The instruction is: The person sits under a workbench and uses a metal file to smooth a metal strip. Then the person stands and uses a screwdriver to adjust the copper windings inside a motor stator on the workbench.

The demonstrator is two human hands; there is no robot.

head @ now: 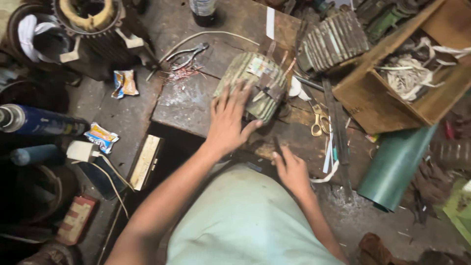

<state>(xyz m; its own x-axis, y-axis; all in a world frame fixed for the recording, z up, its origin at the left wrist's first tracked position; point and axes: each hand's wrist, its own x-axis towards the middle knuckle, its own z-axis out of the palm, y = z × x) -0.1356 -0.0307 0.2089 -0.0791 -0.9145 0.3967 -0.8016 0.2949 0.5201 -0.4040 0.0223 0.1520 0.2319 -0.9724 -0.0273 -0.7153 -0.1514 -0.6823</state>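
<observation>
Centrally, one ribbed motor stator lies on its side on the dark wooden worktop. Left hand rests flat on its near side, fingers spread wide, gripping nothing. Right hand sits lower at the worktop's near edge — fingers curled around one thin dark tool; its kind cannot be told.

A second ribbed stator stands behind, to the right, just beside one wooden box of pale scraps. Counted nearby: one pair of yellow-handled scissors, one pair of pliers by a tangle of copper wire bits, one green roll, two crumpled snack wrappers on the left — and one blue spray can at the far left.
</observation>
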